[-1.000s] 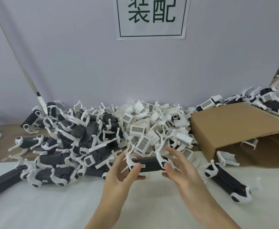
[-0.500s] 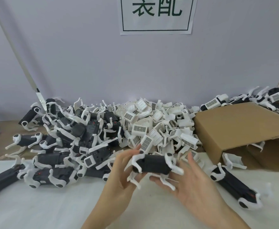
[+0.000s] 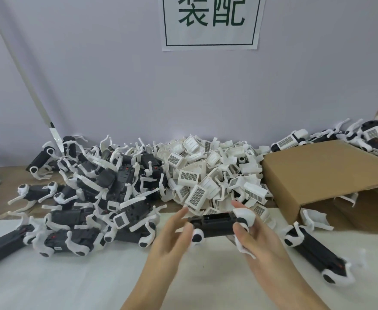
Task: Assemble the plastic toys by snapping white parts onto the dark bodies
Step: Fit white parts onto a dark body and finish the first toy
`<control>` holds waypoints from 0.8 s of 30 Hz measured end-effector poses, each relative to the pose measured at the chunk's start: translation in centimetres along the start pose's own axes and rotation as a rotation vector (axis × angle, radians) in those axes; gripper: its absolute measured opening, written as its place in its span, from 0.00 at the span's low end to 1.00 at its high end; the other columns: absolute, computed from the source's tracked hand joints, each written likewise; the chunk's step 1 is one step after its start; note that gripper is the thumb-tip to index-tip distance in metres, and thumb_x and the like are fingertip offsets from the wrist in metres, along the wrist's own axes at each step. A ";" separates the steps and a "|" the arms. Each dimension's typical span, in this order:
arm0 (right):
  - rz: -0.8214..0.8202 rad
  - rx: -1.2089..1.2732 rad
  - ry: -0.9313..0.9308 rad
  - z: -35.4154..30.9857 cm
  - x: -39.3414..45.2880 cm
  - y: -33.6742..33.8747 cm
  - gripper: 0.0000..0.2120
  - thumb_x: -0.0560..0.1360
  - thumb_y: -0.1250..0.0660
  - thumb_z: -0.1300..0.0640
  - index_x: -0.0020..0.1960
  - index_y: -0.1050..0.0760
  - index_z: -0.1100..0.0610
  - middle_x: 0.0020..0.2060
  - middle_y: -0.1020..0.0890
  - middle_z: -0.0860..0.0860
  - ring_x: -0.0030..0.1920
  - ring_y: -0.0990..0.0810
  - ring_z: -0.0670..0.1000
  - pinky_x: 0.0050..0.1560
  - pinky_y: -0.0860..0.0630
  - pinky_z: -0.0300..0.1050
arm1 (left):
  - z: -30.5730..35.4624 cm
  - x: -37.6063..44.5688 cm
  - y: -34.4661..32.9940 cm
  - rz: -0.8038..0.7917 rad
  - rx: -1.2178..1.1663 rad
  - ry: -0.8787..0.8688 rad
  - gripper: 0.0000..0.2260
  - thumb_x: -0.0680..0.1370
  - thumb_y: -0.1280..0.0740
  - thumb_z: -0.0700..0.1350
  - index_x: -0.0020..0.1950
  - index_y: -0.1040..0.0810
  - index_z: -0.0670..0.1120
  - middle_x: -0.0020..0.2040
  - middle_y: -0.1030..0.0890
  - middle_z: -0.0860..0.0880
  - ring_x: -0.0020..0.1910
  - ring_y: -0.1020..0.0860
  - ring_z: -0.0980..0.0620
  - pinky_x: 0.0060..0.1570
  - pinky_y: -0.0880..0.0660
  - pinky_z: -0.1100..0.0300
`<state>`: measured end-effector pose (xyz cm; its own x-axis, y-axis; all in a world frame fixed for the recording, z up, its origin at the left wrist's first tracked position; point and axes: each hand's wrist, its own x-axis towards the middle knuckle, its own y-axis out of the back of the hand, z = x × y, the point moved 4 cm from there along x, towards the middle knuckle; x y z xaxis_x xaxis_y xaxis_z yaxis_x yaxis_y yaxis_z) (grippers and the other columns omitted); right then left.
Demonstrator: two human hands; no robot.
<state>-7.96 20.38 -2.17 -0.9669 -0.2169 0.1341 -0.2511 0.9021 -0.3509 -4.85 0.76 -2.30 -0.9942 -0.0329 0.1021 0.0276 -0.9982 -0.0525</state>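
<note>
behind the bench stood a pale grey wall (image 3: 94, 74) bearing a white paper sign (image 3: 210, 23) with two green characters. the work surface was a white cloth (image 3: 49, 276) at the near edge, with bare brown board beyond it. a cardboard box (image 3: 322, 175) lay tipped on its side at the right, mouth toward the person, apparently so parts could spill within reach. a heap of dark bodies (image 3: 107, 186) with white legs occupied the left-centre, and a heap of white parts (image 3: 210, 175) with grilled faces sat just beside it, both within arm's reach of the hands, which suited feeding the assembly. one finished-looking toy (image 3: 315, 253) lay apart at the right on the cloth.

the toy in hand (image 3: 217, 227) was held above the cloth, just in front of the white heap. its long axis ran left to right, roughly level, its top recess facing up and away, likely presented for a white part. the right hand (image 3: 264, 249) gripped its right end, thumb over and fingers curled beneath. the left hand (image 3: 170, 240) had its fingers straight, touching the left end, steadying rather than clasping it; motion blur obscured finer contact.
</note>
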 end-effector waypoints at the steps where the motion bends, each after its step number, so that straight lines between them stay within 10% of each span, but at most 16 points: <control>1: -0.021 -0.046 0.007 0.1 -0.1 -0.1 0.29 0.70 0.18 0.51 0.69 0.20 0.48 0.52 0.13 0.47 0.54 0.16 0.44 0.58 0.28 0.43 | 0.1 -0.1 0.0 0.006 0.054 -0.019 0.24 0.74 0.27 0.61 0.70 0.21 0.60 0.62 0.14 0.57 0.60 0.17 0.58 0.56 0.23 0.66; 9: -0.128 -0.226 0.080 -0.3 0.0 -0.8 0.33 0.74 0.22 0.45 0.75 0.28 0.48 0.70 0.20 0.49 0.73 0.24 0.47 0.65 0.25 0.35 | 0.7 -0.1 0.5 -0.023 0.041 -0.058 0.24 0.75 0.24 0.53 0.71 0.20 0.60 0.65 0.15 0.54 0.66 0.19 0.58 0.62 0.24 0.63; 14: -0.174 -0.202 0.072 -1.5 0.5 -2.0 0.25 0.78 0.33 0.40 0.70 0.24 0.51 0.67 0.18 0.49 0.74 0.25 0.52 0.73 0.29 0.53 | -1.0 0.5 -1.0 0.078 -0.271 0.125 0.22 0.84 0.40 0.52 0.70 0.21 0.39 0.61 0.15 0.36 0.59 0.17 0.30 0.62 0.19 0.40; 18: -0.243 -0.306 0.169 -0.7 -1.1 -3.1 0.23 0.82 0.35 0.40 0.75 0.33 0.33 0.71 0.24 0.33 0.73 0.30 0.36 0.67 0.30 0.30 | -1.2 0.2 -2.0 -0.013 -0.305 0.228 0.26 0.86 0.45 0.56 0.64 0.16 0.38 0.56 0.15 0.31 0.51 0.15 0.28 0.53 0.15 0.44; 24: -0.114 -0.298 0.169 -0.9 -1.1 -2.4 0.16 0.80 0.34 0.43 0.67 0.21 0.41 0.67 0.18 0.44 0.71 0.24 0.44 0.74 0.30 0.48 | -1.4 0.4 -1.4 -0.005 -0.112 0.185 0.24 0.85 0.40 0.59 0.53 0.10 0.46 0.48 0.13 0.37 0.40 0.14 0.33 0.44 0.15 0.50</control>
<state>-6.25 18.81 -0.67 -0.9061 -0.2805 0.3168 -0.3088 0.9502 -0.0422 -5.48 2.26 -3.59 -0.9967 -0.0085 -0.0805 0.0216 -0.9864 -0.1631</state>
